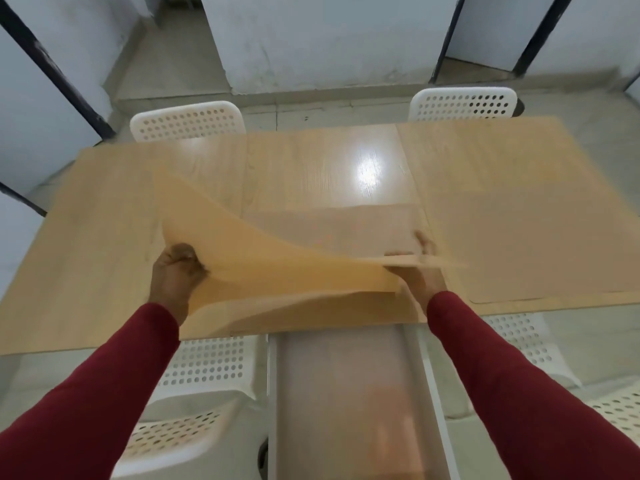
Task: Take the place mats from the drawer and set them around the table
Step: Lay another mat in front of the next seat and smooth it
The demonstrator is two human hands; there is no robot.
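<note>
A tan place mat [263,258] hangs curved above the wooden table [104,237]. My left hand [176,268] grips its left edge and lifts it. At the mat's right end my right hand [419,268] pinches it, and thin edges of further mats seem to lie in that grip. Another mat [346,226] lies flat on the table's middle under the lifted one, and one more [526,244] lies flat at the right side. Below the table's near edge the white drawer [349,403] stands pulled out, its inside blurred.
White perforated chairs stand at the far left [188,121] and far right [462,103] of the table. Two more, one [194,393] at my left and one [540,355] at my right, flank the drawer. White walls and dark posts lie beyond.
</note>
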